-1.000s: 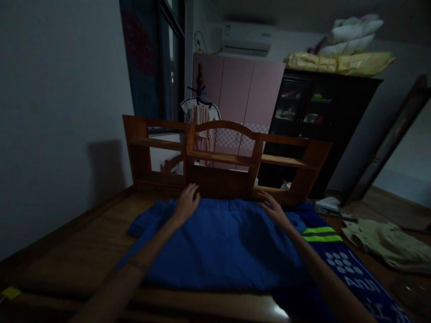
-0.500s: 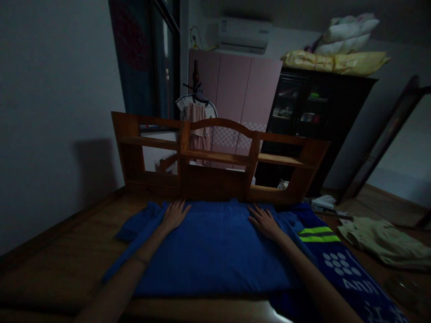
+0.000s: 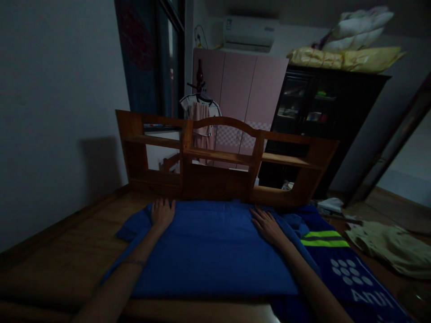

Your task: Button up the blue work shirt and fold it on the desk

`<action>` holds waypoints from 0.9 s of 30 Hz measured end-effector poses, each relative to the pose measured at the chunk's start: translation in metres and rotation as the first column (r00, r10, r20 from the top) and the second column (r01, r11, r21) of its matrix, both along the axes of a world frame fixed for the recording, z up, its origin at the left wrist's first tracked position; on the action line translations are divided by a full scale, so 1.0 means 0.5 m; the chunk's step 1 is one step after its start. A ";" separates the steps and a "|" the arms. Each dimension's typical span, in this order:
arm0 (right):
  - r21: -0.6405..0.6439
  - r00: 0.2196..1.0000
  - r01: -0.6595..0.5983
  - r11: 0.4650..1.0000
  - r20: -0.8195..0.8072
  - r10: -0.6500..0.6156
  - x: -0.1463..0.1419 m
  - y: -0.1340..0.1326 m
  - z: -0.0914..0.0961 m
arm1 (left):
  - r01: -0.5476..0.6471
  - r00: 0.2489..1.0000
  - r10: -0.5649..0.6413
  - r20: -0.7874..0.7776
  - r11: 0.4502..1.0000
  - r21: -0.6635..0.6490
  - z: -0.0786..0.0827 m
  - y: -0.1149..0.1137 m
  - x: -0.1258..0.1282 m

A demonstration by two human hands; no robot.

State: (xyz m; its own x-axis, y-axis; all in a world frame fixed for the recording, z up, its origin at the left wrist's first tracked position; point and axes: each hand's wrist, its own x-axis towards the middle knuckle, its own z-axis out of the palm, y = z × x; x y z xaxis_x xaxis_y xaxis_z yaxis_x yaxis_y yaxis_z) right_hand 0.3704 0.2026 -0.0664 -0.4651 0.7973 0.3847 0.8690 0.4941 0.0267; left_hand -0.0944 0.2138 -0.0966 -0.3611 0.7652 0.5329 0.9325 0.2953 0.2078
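A blue shirt-like garment (image 3: 212,251) lies spread flat on the wooden surface (image 3: 77,237), its far edge close to the wooden shelf unit. My left hand (image 3: 163,214) rests flat on the garment's far left part, fingers stretched out and pointing away from me. On the far right part lies my right hand (image 3: 267,224), palm down with its fingers extended. Bunched cloth that looks like sleeves sticks out beyond both hands. To the right, a darker blue garment (image 3: 336,264) with a yellow-green stripe and white lettering lies partly under the garment.
A wooden shelf unit (image 3: 218,181) stands along the far edge. Pale folded clothing (image 3: 390,244) lies at the right. Beyond are a pink wardrobe (image 3: 239,85), a dark cabinet (image 3: 346,103) and clothes on a rack (image 3: 201,110). A wall (image 3: 60,134) rises on the left.
My left hand has slid left across the garment toward its left sleeve. My right hand stays at nearly the same spot on the cloth. The view has shifted slightly.
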 end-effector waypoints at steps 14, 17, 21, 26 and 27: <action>0.019 0.978 -0.082 0.996 -0.189 0.084 0.018 0.006 -0.011 | 0.345 0.938 -0.346 -0.006 0.933 0.102 0.072 -0.034 0.193; -0.007 0.978 -0.082 0.997 -0.195 0.079 0.022 0.012 -0.019 | 0.599 0.800 -0.599 0.010 0.800 -0.017 0.073 -0.045 0.302; -0.018 0.971 -0.097 0.995 -0.220 0.091 0.026 0.015 -0.023 | 0.714 0.697 -0.715 0.056 0.684 -0.149 0.042 -0.041 0.371; -0.028 0.968 -0.098 0.995 -0.236 0.089 0.028 0.017 -0.025 | 0.668 0.736 -0.676 0.036 0.716 -0.201 -0.015 -0.008 0.347; -0.031 0.967 -0.099 0.995 -0.240 0.088 0.029 0.019 -0.026 | 0.666 0.737 -0.676 0.020 0.720 -0.194 -0.023 -0.002 0.341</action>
